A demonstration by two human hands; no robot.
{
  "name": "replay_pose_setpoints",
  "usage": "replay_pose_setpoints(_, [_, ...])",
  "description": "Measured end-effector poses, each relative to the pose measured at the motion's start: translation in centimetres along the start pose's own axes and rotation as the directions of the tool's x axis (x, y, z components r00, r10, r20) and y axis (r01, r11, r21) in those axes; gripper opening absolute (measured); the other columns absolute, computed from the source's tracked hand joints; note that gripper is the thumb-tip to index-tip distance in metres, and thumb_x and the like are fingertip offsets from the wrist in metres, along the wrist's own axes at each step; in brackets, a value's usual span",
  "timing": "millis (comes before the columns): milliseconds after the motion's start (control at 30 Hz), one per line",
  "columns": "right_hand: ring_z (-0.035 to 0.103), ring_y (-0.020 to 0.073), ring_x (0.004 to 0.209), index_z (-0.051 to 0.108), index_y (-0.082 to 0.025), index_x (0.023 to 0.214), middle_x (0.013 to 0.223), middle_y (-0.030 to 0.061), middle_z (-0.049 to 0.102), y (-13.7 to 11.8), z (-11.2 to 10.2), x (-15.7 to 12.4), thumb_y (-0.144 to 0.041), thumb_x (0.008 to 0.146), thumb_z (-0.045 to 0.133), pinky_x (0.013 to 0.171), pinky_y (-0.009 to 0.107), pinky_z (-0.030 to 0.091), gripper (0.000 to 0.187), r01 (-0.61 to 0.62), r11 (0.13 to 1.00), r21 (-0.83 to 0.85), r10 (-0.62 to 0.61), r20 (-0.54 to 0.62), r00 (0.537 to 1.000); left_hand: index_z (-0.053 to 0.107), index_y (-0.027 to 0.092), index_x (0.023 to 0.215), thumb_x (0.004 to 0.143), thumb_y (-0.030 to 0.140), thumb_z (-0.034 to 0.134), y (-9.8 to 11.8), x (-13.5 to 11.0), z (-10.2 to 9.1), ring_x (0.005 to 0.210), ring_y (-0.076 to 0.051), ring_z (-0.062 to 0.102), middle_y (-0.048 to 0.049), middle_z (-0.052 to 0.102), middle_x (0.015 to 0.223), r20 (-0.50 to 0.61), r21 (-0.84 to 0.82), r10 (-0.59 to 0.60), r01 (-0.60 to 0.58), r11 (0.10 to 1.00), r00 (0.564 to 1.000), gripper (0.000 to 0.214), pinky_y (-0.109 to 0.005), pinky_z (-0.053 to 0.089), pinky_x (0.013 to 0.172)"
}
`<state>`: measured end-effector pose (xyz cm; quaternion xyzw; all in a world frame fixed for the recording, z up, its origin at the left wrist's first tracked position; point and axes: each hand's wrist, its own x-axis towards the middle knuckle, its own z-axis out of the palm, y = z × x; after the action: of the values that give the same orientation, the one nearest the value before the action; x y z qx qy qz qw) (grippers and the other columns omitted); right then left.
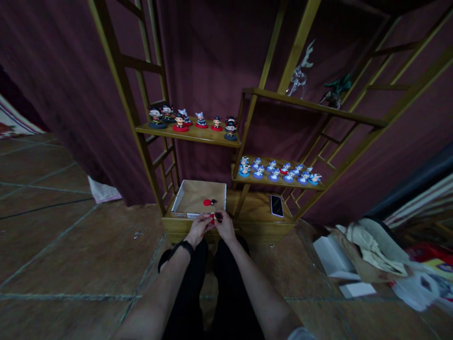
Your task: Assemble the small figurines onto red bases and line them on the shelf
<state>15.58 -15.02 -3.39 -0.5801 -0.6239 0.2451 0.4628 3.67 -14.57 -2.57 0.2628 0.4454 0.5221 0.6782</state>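
My left hand (199,225) and my right hand (224,225) meet in front of me, both pinched on a small figurine (215,216) with a red base and dark head. Just beyond them an open cardboard box (184,191) sits on the lowest wooden shelf, with one more red-based figurine (209,202) lying inside. A black band circles my left wrist.
A wooden rack holds several red- and dark-based figurines (193,121) on the upper left shelf and several blue ones (276,172) lower right. A phone (276,205) lies on the bottom board. A glass deer (300,75) stands higher up. Boxes, cloth and bags (368,255) clutter the floor at right.
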Motion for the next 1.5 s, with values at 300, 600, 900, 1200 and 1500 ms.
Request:
replay_pose_setpoints(300, [0.06,0.0154,0.084,0.059,-0.019,0.096,0.095,0.0055,0.059,-0.1,-0.2,0.0,-0.019,0.072,0.055,0.079,0.029,0.049,0.024,0.004,1.0,-0.024,-0.004,-0.003,1.0,0.058,0.013,0.079,0.065,0.005,0.067,0.2,0.0,0.2,0.057,-0.011,0.063,-0.0027,0.066,0.067,-0.01,0.003,-0.056,0.056,0.998,0.998,0.019,-0.028,0.055,0.062])
replay_pose_setpoints(600, [0.061,0.0163,0.079,0.063,-0.022,0.088,0.084,0.003,0.066,-0.1,-0.2,0.1,-0.019,0.073,0.055,0.073,0.027,0.048,0.018,-0.056,0.997,-0.049,0.058,0.053,0.997,0.053,0.013,0.075,0.061,0.007,0.07,-0.2,0.4,0.1,0.055,-0.011,0.063,-0.0009,0.064,0.062,-0.021,0.047,-0.036,0.037,0.998,0.999,0.023,-0.028,0.055,0.062])
replay_pose_setpoints(900, [0.062,0.0157,0.072,0.065,-0.021,0.082,0.079,0.0024,0.067,-0.2,-0.3,0.2,-0.022,0.072,0.057,0.066,0.025,0.048,0.013,-0.097,0.994,-0.048,0.099,0.055,0.994,0.052,0.013,0.073,0.059,0.011,0.071,-0.5,0.6,0.0,0.058,-0.012,0.062,-0.0015,0.063,0.063,-0.021,0.083,0.008,-0.007,0.996,1.0,0.024,-0.03,0.055,0.062])
replay_pose_setpoints(1200, [0.06,0.0161,0.087,0.059,-0.021,0.096,0.095,0.0042,0.062,-1.0,-0.4,-0.3,-0.015,0.073,0.054,0.077,0.028,0.047,0.024,-0.005,0.984,-0.177,0.008,0.018,1.0,0.051,0.015,0.074,0.058,0.01,0.066,-1.0,1.0,0.2,0.051,-0.01,0.057,0.0028,0.059,0.058,-0.058,0.207,0.167,-0.152,0.966,0.984,0.022,-0.024,0.049,0.052])
replay_pose_setpoints(1500, [0.057,0.0152,0.087,0.053,-0.022,0.098,0.098,0.0036,0.056,-2.3,-0.8,-1.2,-0.016,0.079,0.047,0.077,0.026,0.044,0.021,0.088,0.946,-0.313,-0.064,0.087,0.994,0.058,0.015,0.071,0.054,0.007,0.059,-0.9,1.2,-0.1,0.06,-0.012,0.059,0.0014,0.063,0.062,0.001,0.373,0.351,-0.326,0.869,0.937,0.019,-0.026,0.047,0.065])
